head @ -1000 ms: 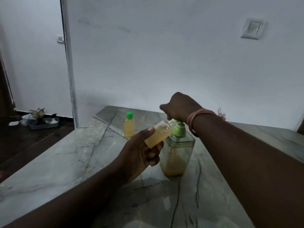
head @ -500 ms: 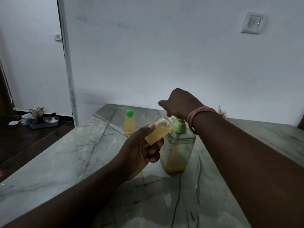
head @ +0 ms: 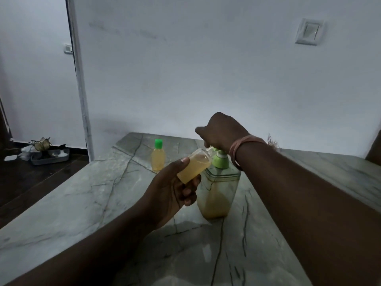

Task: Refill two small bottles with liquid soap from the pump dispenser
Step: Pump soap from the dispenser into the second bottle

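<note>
A grey-veined marble counter [head: 86, 195] is running along a plain white wall carrying a switch plate [head: 309, 32]; a dark floor with a grey tray [head: 49, 156] of oddments is lying beyond the counter's left edge.

The pump dispenser [head: 218, 188] is standing upright on the counter, partly filled with amber soap. The left hand [head: 171, 190] is gripping the open small bottle [head: 194, 165], thumb on top and fingers curled beneath its base. The bottle's long axis is slanting up and to the right, its uncapped neck meeting the green pump spout just beneath the right hand [head: 222, 131]. This neck-to-spout alignment is the relation governing the next stroke; whether the spout is actually inside the neck cannot be told.

The right hand is bearing on the pump head from above, wrist arched, fingers curled over the head; the precise finger contact is hidden behind the hand.

The bottle is appearing mostly full, with a small air space near its shoulder. The capped bottle [head: 158, 156] is standing apart on the counter behind, apparently filled.

Judgement: second refill nearing completion.
</note>
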### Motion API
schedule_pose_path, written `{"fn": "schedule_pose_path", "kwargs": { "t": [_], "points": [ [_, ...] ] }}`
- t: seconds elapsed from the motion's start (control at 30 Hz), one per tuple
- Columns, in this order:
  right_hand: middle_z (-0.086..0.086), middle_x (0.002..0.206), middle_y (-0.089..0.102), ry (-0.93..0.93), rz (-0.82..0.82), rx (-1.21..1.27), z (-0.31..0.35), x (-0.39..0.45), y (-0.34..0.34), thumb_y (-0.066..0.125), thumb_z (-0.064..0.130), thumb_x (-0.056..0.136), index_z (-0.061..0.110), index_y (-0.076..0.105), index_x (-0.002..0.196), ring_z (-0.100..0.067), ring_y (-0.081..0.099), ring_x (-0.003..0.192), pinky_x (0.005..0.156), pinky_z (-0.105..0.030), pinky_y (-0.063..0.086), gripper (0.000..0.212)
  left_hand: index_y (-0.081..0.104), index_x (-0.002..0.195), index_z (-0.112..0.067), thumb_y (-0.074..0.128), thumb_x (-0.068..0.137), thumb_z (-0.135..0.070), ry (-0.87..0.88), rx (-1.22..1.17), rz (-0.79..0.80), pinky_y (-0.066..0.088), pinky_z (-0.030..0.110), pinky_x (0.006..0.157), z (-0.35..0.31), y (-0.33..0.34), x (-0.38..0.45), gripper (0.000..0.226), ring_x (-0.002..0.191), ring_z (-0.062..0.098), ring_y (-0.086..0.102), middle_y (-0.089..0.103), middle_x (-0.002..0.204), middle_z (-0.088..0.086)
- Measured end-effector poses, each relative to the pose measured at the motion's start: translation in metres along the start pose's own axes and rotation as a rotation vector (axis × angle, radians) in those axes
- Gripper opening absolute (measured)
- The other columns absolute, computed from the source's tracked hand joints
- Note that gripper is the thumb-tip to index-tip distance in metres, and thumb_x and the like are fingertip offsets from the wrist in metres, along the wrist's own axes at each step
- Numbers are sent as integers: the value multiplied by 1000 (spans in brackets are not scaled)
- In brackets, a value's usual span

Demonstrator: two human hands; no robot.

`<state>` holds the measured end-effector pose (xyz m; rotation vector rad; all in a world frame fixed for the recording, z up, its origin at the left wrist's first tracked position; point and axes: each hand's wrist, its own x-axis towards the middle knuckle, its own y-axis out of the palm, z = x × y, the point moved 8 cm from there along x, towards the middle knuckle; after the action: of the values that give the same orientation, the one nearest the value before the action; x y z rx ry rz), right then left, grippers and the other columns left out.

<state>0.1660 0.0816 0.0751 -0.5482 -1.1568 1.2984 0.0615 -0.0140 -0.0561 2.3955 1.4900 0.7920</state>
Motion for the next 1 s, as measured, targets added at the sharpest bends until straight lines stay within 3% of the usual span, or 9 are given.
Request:
{"fn": "schedule_pose_path", "kwargs": {
  "t": [0.17, 0.4, 0.57, 0.83, 0.9, 1.0],
  "points": [
    [-6, 70, 69, 40, 19, 41, -6, -7, 7, 55, 36, 80, 10, 73, 76, -22, 60, 59, 52, -27, 38, 32, 71, 113, -7, 63, 94, -37, 1, -23, 11, 43, 25, 50, 1, 0, 0, 36, 57, 12, 46, 57, 80, 10],
    [-5, 82, 73, 23, 150, -62, 3, 1, 9, 58, 30, 84, 13, 66, 73, -20, 63, 68, 55, -27, 42, 22, 76, 108, -11, 65, 92, -39, -6, -19, 5, 43, 25, 50, 0, 1, -2, 35, 57, 12, 47, 56, 80, 11],
    [-7, 73, 70, 51, 23, 60, -7, -4, 8, 56, 33, 78, 10, 74, 78, -23, 60, 61, 53, -27, 39, 29, 73, 110, -9, 61, 95, -37, -6, -20, 16, 43, 25, 50, 2, 0, 0, 34, 56, 11, 46, 56, 80, 11],
    [-7, 84, 72, 20, 128, -54, 2, 0, 9, 58, 31, 84, 13, 65, 74, -22, 65, 71, 57, -27, 44, 22, 68, 114, -6, 64, 92, -38, 2, -5, -9, 43, 25, 50, -1, 1, -1, 39, 57, 12, 48, 57, 80, 11],
    [-6, 82, 73, -9, 101, -59, 6, 0, 5, 57, 31, 82, 13, 64, 71, -23, 66, 71, 59, -28, 48, 22, 66, 119, -5, 61, 93, -38, -7, 0, -10, 43, 25, 50, 0, 0, -1, 41, 57, 11, 47, 57, 80, 10],
    [-5, 74, 73, 6, 18, 46, -1, -3, 5, 55, 35, 78, 10, 72, 73, -23, 64, 64, 58, -28, 46, 31, 74, 109, -11, 58, 96, -36, 4, 4, 16, 43, 25, 51, -1, 2, 0, 32, 58, 11, 46, 55, 81, 10]
  ]
}}
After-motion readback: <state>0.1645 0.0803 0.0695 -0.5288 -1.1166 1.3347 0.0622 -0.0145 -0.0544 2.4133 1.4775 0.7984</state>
